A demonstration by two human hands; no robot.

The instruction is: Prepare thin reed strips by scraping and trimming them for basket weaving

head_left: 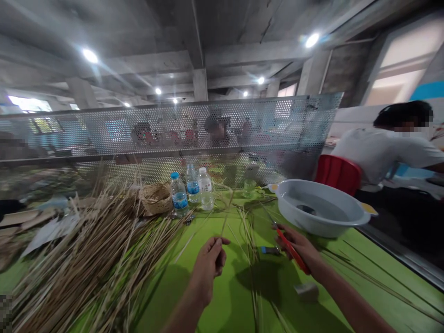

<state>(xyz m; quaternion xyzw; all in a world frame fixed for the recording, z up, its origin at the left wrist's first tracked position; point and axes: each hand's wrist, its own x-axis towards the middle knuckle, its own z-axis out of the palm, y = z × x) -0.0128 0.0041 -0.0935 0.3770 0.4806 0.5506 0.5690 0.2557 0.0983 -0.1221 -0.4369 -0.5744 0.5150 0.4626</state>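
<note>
My left hand (212, 256) is pinched shut on a thin straw strip (227, 219), which rises from the fingertips toward the bottles. To its right, my right hand (300, 247) is closed around red-handled scissors (293, 252); their metal tip points up and away, and the fingers partly cover them. Below that hand, a small blue-ended object (269, 250) lies on the green table (229, 282). Several loose straw strips (250, 240) run lengthwise between the two hands. A large bundle of dry straw (83, 249) spreads over the table's left side.
A grey basin of water (321, 226) stands at the right. Toward the back are a woven basket (156, 199) and plastic bottles (179, 196), before a perforated metal screen (166, 125). A pale block (307, 292) lies near my right forearm. A person (367, 143) sits beyond the basin.
</note>
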